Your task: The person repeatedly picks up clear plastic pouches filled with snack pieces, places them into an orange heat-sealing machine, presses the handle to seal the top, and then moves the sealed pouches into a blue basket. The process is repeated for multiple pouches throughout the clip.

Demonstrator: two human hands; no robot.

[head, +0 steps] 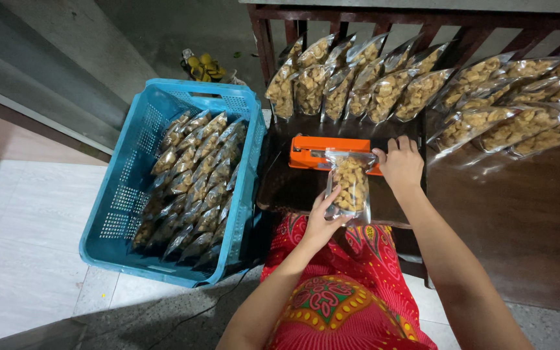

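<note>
Two hands work: left hand [322,223] grips a clear snack pouch [350,185] (top in the orange sealer [315,153]); right hand [400,162] presses flat, empty, on the sealer.

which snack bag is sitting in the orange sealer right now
The clear bag held by the left hand, its top under the orange sealer. All other bags lie in the crate or in rows on the table.

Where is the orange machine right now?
The orange sealer sits on the dark wooden table, middle of the head view, right of the blue crate. The right hand presses it, clamping a snack pouch.
</note>
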